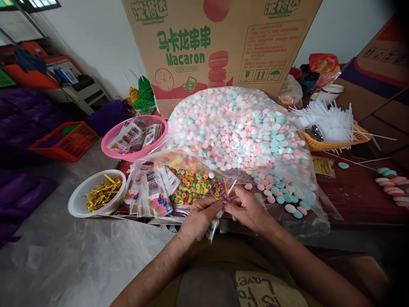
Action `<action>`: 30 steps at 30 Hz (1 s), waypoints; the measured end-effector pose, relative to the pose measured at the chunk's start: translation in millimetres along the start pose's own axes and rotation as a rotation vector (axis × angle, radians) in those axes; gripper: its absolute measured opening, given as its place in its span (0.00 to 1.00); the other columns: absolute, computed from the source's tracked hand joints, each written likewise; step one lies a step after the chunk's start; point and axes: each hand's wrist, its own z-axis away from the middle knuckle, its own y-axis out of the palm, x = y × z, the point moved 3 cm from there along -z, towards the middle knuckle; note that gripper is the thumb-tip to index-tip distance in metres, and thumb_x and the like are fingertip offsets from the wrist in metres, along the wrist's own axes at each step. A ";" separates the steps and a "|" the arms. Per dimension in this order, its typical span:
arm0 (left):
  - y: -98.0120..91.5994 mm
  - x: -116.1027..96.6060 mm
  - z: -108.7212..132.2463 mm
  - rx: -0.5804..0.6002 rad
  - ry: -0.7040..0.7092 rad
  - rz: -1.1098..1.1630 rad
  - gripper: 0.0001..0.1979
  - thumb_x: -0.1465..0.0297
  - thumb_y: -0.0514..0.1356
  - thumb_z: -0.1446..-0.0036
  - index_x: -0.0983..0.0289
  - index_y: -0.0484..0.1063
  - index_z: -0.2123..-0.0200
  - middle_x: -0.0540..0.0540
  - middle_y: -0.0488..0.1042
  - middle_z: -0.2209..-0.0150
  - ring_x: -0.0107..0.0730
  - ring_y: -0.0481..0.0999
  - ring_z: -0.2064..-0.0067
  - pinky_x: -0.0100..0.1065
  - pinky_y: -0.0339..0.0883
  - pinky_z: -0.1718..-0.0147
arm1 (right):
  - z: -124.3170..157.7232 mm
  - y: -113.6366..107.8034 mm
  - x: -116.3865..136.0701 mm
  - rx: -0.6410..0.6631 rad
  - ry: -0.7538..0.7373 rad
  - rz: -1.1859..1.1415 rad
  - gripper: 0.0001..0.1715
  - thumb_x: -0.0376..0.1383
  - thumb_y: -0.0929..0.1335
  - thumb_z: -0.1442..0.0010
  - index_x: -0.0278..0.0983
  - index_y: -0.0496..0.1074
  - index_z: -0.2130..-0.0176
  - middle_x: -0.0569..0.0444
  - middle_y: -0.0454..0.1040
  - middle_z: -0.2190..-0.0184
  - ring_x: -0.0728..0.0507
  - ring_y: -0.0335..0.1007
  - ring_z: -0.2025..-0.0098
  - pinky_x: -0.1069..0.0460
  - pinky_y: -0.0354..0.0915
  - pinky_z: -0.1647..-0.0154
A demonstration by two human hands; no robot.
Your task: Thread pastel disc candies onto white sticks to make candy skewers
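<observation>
My left hand (203, 216) and my right hand (247, 209) meet at the table's front edge, both closed in a pinch. Between them is the gathered neck of a small clear candy bag (212, 231), which hangs below my fingers. A white stick (232, 186) pokes up out of the neck. Beside it a gold twist tie (225, 186) shows its bent ends. My fingertips cover the spot where tie and neck meet. Right behind my left hand lie colourful ring candies (194, 185) in clear plastic.
A big clear bag of pastel candies (236, 128) fills the middle, before a cardboard box (223, 47). At left are a white bowl of gold ties (75, 204), printed bags (150, 192) and a pink basket (156, 149). A yellow basket (332, 145) holds white sticks.
</observation>
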 end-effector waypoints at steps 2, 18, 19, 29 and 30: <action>1.3 5.1 0.3 0.156 -0.205 0.160 0.13 0.64 0.68 0.61 0.68 0.72 0.82 0.51 0.68 0.82 0.23 0.64 0.79 0.27 0.59 0.77 | 5.5 -4.6 12.8 0.115 -0.244 0.097 0.07 0.38 0.65 0.44 0.37 0.70 0.69 0.58 0.71 0.79 0.50 0.65 0.78 0.56 0.59 0.76; 11.4 -21.7 1.4 -0.080 0.128 0.281 0.16 0.68 0.68 0.57 0.62 0.70 0.64 0.46 0.71 0.76 0.20 0.67 0.77 0.24 0.61 0.76 | 5.7 8.0 28.6 -0.328 -0.786 0.808 0.16 0.29 0.57 0.39 0.37 0.63 0.76 0.53 0.65 0.81 0.47 0.59 0.77 0.51 0.51 0.73; 9.5 -21.0 3.3 -0.116 0.180 0.194 0.16 0.67 0.68 0.56 0.62 0.71 0.63 0.47 0.72 0.74 0.22 0.69 0.75 0.25 0.62 0.74 | 5.0 3.4 32.5 -0.355 -0.796 0.854 0.16 0.29 0.57 0.39 0.37 0.62 0.77 0.53 0.64 0.82 0.47 0.57 0.77 0.50 0.50 0.73; -18.6 -75.7 32.2 0.032 0.013 0.421 0.35 0.41 0.47 0.51 0.60 0.68 0.52 0.55 0.76 0.72 0.36 0.74 0.73 0.37 0.67 0.69 | 12.8 35.2 45.0 -0.184 -0.917 0.696 0.11 0.31 0.59 0.42 0.37 0.63 0.75 0.54 0.63 0.81 0.48 0.54 0.79 0.51 0.47 0.77; -26.3 -87.6 35.2 0.021 0.130 0.423 0.34 0.40 0.47 0.52 0.58 0.70 0.54 0.54 0.76 0.74 0.36 0.74 0.73 0.37 0.67 0.69 | 9.4 36.6 43.5 -0.146 -0.825 0.564 0.11 0.30 0.59 0.43 0.37 0.61 0.76 0.56 0.62 0.82 0.49 0.53 0.79 0.52 0.47 0.79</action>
